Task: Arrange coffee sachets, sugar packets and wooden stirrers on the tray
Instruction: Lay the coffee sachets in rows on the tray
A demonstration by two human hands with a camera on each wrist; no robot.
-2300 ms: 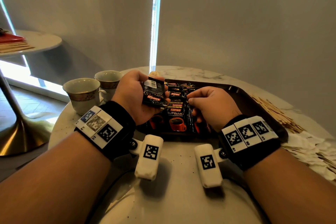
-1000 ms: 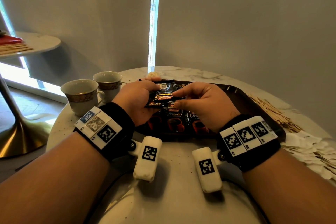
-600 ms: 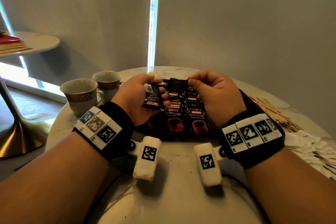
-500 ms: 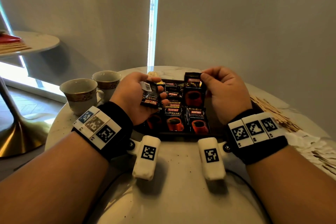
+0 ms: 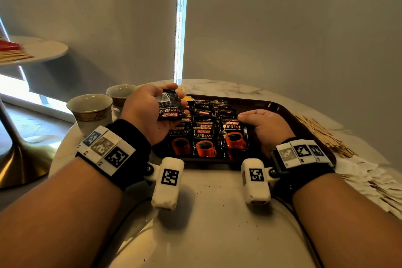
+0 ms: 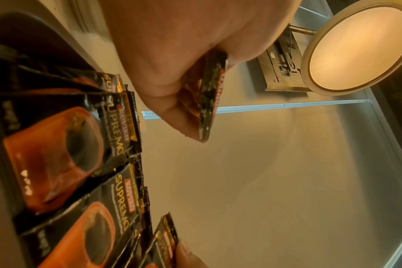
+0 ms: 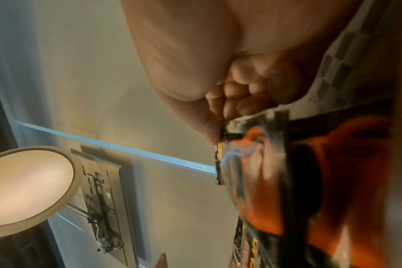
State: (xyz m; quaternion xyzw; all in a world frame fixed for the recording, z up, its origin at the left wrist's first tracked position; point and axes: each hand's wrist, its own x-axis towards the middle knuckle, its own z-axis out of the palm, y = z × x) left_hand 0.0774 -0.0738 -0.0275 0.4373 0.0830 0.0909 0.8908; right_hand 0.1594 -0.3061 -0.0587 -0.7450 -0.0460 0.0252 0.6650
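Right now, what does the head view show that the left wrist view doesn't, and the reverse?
Only the head view shows the two cups, the wooden stirrers, the sugar packets and the right hand at a sachet on the tray. Only the left wrist view shows a round lit lamp. Both show the left hand gripping a coffee sachet above the sachet rows.

Curled right hand [image 7: 218, 72] pinches the top edge of a black-and-orange coffee sachet [image 7: 276, 172].

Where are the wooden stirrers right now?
Head view: the wooden stirrers lie piled on the table, right of the tray, beyond the sugar packets.
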